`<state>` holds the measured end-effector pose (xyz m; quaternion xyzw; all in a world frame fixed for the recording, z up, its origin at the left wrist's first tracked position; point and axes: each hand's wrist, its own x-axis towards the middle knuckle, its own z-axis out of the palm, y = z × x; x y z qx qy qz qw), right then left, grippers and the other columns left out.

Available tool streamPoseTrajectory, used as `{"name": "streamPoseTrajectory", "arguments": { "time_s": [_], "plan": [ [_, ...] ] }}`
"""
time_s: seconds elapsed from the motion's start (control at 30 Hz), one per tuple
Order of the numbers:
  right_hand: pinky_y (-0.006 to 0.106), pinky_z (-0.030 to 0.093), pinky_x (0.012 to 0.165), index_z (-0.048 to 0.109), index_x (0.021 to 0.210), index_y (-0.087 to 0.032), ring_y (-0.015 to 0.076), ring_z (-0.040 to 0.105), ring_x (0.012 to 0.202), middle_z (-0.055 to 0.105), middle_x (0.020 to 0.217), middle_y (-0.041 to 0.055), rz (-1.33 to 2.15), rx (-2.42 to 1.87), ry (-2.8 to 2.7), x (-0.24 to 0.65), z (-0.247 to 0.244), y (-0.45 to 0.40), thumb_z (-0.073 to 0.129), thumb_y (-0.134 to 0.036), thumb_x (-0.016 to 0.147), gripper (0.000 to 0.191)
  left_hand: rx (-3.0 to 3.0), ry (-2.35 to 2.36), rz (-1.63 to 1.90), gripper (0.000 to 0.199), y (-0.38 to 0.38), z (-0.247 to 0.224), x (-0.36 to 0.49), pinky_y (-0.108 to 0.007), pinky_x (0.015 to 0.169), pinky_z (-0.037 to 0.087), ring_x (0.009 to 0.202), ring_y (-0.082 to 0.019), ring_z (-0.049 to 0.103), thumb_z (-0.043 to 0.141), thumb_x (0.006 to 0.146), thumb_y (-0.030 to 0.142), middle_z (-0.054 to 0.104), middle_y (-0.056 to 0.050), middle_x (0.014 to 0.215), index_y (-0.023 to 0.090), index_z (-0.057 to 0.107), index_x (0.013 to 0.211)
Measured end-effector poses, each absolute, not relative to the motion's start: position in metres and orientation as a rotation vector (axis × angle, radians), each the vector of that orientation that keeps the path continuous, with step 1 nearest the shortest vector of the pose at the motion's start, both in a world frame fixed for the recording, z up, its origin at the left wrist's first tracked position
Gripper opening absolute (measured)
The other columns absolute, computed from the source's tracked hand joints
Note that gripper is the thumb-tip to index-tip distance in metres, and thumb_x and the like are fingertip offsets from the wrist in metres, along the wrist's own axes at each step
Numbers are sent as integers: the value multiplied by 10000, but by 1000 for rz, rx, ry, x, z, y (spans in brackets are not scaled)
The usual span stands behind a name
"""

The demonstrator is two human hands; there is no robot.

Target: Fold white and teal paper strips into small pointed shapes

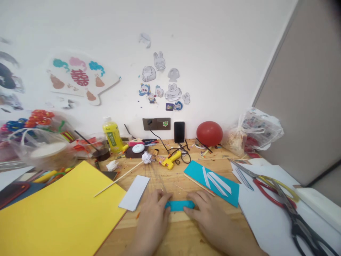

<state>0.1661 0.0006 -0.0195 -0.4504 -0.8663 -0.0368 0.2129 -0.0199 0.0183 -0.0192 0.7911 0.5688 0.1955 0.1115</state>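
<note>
A narrow blue paper strip lies crosswise at the front of the wooden table, between my two hands. My left hand pinches its left end between thumb and fingers. At the right end, my right hand grips the strip the same way. Just left of my left hand rests a folded white paper rectangle. Beyond my right hand is a larger blue paper sheet with several white paper strips on top and a thin wooden stick along its near edge.
Yellow paper covers the left side. A white paper flower on a stick leans across it. A yellow glue gun, a phone, a red balloon and a drink bottle stand behind. Scissors lie on white paper at right.
</note>
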Motion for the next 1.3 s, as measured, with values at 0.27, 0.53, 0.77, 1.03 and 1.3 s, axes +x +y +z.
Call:
{"name": "streamPoseTrajectory", "arguments": {
  "time_s": [0.27, 0.53, 0.77, 1.03, 1.3],
  "plan": [
    [331, 402, 770, 615, 841, -209, 167, 513, 838, 609, 844, 37, -27, -1224, -2412, 180, -20, 3, 455, -165, 835, 166, 2343, 1667, 553, 282, 18, -15, -19, -300, 760, 402, 896, -181, 509, 394, 750, 104, 524, -46, 958, 222, 566, 940],
    [281, 405, 715, 604, 856, -189, 157, 509, 802, 610, 817, 23, 297, -1249, -2306, 170, -23, 8, 462, -47, 734, 235, 2581, 1634, 445, 228, 8, -23, -13, -270, 674, 415, 757, -161, 526, 401, 779, 67, 579, -20, 794, 197, 585, 747],
    [245, 382, 623, 604, 844, -197, 145, 507, 720, 603, 745, 11, 167, -1278, -2342, 164, -28, 14, 492, -86, 775, 172, 3035, 1425, 540, 207, 0, -45, -9, -279, 666, 443, 774, -183, 540, 449, 769, 106, 612, -39, 852, 201, 596, 879],
    [237, 320, 536, 627, 770, -202, 134, 481, 659, 587, 691, 10, -124, -1099, -2483, 165, -33, 13, 467, -195, 839, 174, 3141, 1494, 1218, 305, 0, -78, -5, -330, 738, 398, 921, -229, 484, 301, 776, 96, 584, -86, 932, 174, 590, 834],
    [234, 323, 549, 633, 737, -192, 135, 491, 677, 590, 702, 14, -34, -1183, -2410, 164, -33, 12, 522, -181, 805, 131, 3269, 1391, 919, 270, -3, -65, -11, -332, 880, 315, 971, -205, 513, 355, 796, 162, 644, -67, 979, 172, 596, 917]
  ]
}}
